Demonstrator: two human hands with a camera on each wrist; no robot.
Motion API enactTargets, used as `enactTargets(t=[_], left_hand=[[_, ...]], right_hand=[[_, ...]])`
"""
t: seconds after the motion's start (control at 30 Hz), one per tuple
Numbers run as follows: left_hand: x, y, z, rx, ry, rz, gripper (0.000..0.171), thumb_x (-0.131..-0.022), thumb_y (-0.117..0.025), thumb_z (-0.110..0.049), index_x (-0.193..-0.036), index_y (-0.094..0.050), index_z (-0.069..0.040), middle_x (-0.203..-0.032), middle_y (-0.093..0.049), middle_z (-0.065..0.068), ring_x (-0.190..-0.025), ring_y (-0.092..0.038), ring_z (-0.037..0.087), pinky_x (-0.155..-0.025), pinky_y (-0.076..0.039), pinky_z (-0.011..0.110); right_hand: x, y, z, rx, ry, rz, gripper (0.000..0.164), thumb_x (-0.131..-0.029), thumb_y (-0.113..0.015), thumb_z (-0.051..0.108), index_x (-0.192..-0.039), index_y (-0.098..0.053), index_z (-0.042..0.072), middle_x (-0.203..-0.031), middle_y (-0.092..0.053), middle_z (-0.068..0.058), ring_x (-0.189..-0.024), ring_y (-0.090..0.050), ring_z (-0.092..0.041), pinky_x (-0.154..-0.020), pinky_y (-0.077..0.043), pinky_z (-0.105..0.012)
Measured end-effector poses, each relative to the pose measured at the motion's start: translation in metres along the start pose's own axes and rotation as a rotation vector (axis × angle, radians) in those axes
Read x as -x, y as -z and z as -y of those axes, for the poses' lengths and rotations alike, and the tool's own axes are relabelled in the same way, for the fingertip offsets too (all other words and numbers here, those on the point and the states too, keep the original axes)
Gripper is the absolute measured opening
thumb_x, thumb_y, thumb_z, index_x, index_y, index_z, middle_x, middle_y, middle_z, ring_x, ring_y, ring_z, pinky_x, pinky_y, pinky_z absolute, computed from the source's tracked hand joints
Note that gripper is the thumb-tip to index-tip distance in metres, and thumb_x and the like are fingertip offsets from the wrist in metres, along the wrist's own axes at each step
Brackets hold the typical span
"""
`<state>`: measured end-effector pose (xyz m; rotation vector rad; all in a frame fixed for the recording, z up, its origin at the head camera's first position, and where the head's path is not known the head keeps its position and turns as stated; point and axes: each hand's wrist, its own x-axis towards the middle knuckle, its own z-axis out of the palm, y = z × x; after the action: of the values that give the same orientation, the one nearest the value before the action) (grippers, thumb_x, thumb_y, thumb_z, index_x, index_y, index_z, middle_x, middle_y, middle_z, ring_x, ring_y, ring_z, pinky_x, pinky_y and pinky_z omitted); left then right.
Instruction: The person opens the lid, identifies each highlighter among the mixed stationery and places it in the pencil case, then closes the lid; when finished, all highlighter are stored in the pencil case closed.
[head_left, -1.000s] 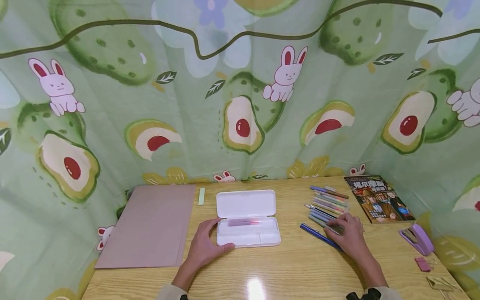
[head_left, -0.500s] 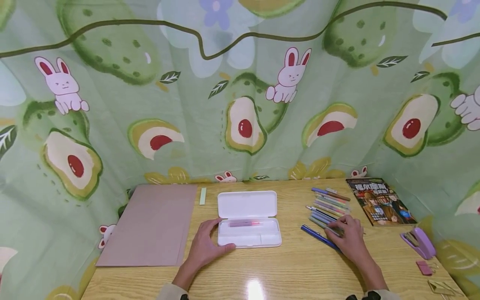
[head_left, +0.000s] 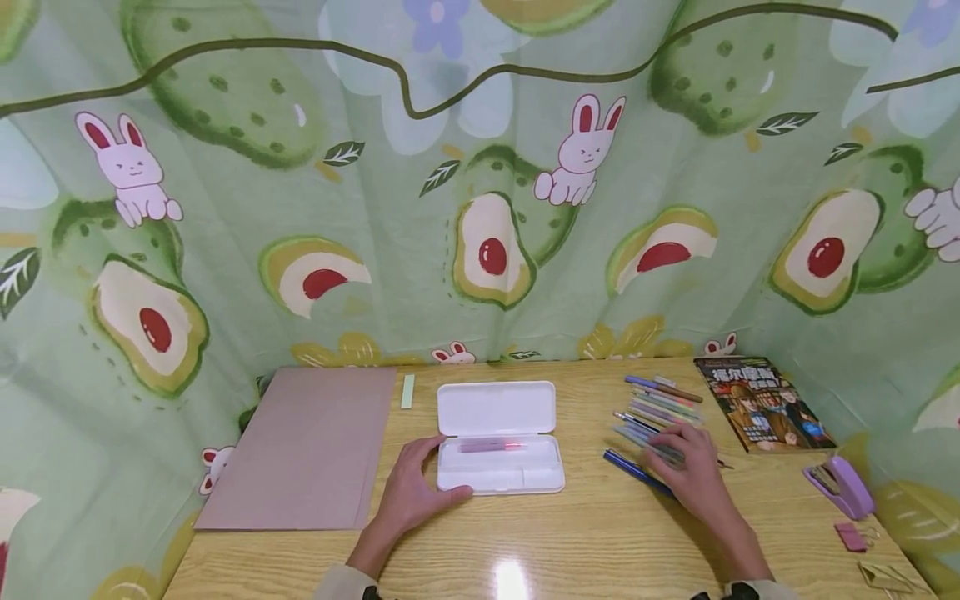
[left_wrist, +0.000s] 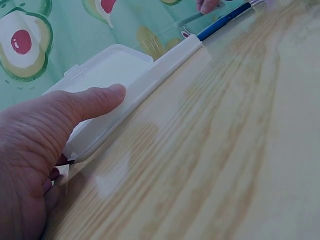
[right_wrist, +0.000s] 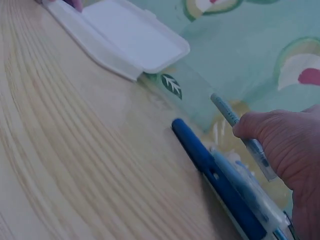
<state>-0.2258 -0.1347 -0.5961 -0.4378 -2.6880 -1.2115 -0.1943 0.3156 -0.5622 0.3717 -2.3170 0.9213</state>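
Note:
An open white pencil case [head_left: 480,481] lies on the table, a pink pen [head_left: 489,447] in its rear compartment. My left hand [head_left: 411,497] grips the case's left end, with the thumb [left_wrist: 102,100] over its front edge. On the right, my right hand [head_left: 693,467] pinches a grey-blue pen [right_wrist: 227,111] between thumb and fingers. In the right wrist view this pen appears raised off the table. A dark blue pen [head_left: 628,468] lies just left of that hand. Several pens and markers [head_left: 663,398] lie in a row behind it, partly hidden by the fingers.
A large mauve folder or sheet [head_left: 300,450] lies at the left, beside a pale green strip [head_left: 407,392]. A comic-style book [head_left: 765,404], purple stapler [head_left: 843,486], pink binder clip [head_left: 851,536] and gold clip [head_left: 885,575] line the right side. A patterned curtain [head_left: 405,275] hangs behind.
My right hand has shifted slightly left, and the grey-blue pen has come away from the row with it. My left hand keeps its hold on the pencil case.

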Motion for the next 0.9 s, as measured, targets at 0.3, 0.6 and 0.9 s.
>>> enactTargets(t=[0.3,0.6,0.9], left_hand=[[-0.001,0.001,-0.002,-0.021,0.0,0.01,0.096,-0.069,-0.088,-0.068,-0.145,-0.06,-0.017,-0.142,-0.06,0.005,-0.135,-0.052,0.029,-0.109,-0.046,0.055],[0.0,0.002,-0.003,-0.018,-0.006,0.011,0.095,-0.068,-0.09,-0.063,-0.145,-0.06,-0.015,-0.141,-0.061,0.008,-0.134,-0.053,0.031,-0.109,-0.046,0.055],[0.0,0.001,-0.003,-0.022,-0.018,0.001,0.094,-0.068,-0.091,-0.062,-0.143,-0.061,-0.014,-0.14,-0.061,0.008,-0.133,-0.053,0.031,-0.109,-0.046,0.055]], right_hand=[[-0.015,-0.027,0.03,-0.027,0.152,0.056,0.023,-0.073,-0.086,-0.007,-0.086,-0.077,0.009,-0.095,-0.065,-0.008,-0.091,-0.051,-0.026,-0.08,-0.032,-0.044],[-0.02,-0.07,0.069,-0.075,0.195,0.208,0.017,-0.079,-0.088,0.003,-0.087,-0.078,0.014,-0.098,-0.064,-0.002,-0.094,-0.048,-0.019,-0.08,-0.034,-0.043],[-0.027,-0.109,0.109,-0.111,0.184,0.41,0.007,-0.087,-0.085,0.014,-0.089,-0.079,0.016,-0.101,-0.061,0.004,-0.1,-0.046,-0.016,-0.088,-0.037,-0.045]])
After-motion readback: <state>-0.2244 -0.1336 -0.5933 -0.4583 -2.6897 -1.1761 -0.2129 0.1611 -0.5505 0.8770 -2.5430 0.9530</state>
